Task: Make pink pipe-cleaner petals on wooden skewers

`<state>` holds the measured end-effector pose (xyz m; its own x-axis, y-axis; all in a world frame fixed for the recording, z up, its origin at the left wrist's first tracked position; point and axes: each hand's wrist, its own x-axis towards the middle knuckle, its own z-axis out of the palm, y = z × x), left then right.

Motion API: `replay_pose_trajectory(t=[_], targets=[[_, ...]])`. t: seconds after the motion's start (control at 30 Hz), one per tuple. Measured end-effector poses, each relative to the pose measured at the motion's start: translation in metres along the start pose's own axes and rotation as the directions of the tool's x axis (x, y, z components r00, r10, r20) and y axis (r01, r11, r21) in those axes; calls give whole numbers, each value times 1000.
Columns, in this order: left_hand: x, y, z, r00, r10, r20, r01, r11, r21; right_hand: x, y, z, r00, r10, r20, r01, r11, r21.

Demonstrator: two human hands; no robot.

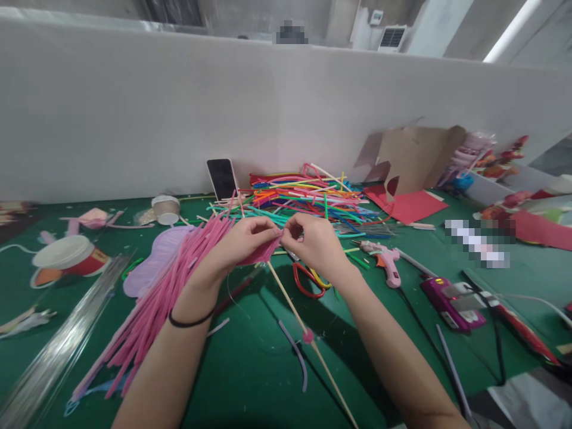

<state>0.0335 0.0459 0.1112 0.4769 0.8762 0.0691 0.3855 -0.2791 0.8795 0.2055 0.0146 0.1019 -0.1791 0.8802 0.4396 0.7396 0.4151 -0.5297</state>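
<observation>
My left hand (243, 241) and my right hand (313, 241) meet over the green table (250, 369). Both pinch a small pink piece (261, 255) at the top end of a thin wooden stick (308, 339). The stick slants down toward me and carries a small pink blob partway along it. A black band circles my left wrist. A long bundle of pink pipe cleaners (156, 310) lies under my left forearm. Red-handled scissors (306, 283) lie just below my right hand.
A heap of colourful pipe cleaners (308, 199) lies beyond the hands, with a phone (222, 179) leaning on the white wall. A pink glue gun (386, 262), red paper (409, 205) and cardboard sit right. Paper cups (67, 259) and metal wires (58, 345) lie left.
</observation>
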Motion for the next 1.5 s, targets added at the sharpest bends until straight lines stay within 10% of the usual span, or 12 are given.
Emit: replay_pose_trajectory(t=[0.5,1.17,1.5], targets=[[-8,-1,-7,999,-44,15,46,988,-149,1,1,3,1000,-21,-9,23,974,223],[-3,-6,-4,994,-70,-83,51,977,-207,-2,1,1,994,-54,-91,22,947,-321],[-5,-7,-11,992,-83,-97,60,975,-214,-2,2,-17,997,81,-18,-75,974,215]])
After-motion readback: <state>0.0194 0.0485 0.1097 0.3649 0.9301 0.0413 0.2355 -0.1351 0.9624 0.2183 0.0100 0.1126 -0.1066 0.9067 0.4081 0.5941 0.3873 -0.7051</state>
